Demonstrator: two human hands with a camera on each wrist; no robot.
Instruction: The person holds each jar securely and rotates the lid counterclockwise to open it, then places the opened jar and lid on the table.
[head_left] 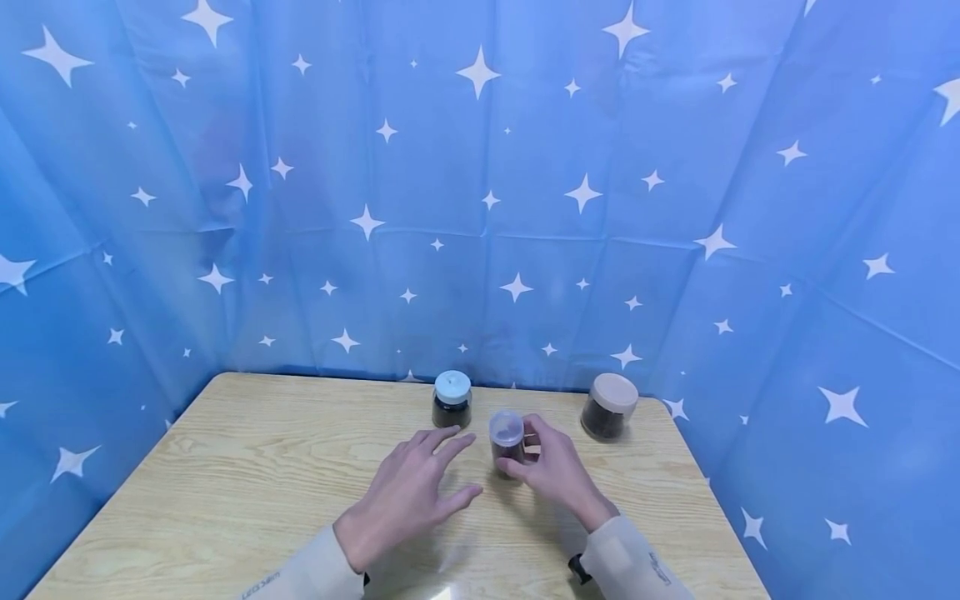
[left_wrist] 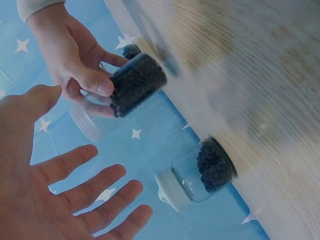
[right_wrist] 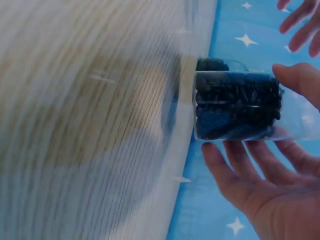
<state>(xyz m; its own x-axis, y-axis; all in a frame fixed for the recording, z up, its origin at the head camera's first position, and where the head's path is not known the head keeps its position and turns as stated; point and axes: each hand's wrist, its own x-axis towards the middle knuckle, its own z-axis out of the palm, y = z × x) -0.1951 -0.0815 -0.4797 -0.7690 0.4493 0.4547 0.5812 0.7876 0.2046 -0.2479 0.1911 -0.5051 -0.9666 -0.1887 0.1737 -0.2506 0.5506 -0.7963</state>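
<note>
My right hand [head_left: 555, 467] grips a small clear jar [head_left: 507, 433] from its right side, thumb in front and fingers round the back. In the right wrist view the jar [right_wrist: 237, 105] is upright relative to the table, mostly filled with dark pieces. A translucent whitish lid [left_wrist: 86, 123] tops it in the left wrist view. To the left of this jar, my left hand [head_left: 408, 483] is held over the table with fingers spread, holding nothing. Just beyond its fingertips stands a glass jar with a light blue lid [head_left: 452, 386], partly filled with dark pieces [left_wrist: 215, 165].
A wider jar with a pale pink lid [head_left: 614, 392] and dark contents stands near the back right corner of the wooden table [head_left: 247, 467]. Blue curtains [head_left: 420, 183] with white stars hang right behind the table and along both sides.
</note>
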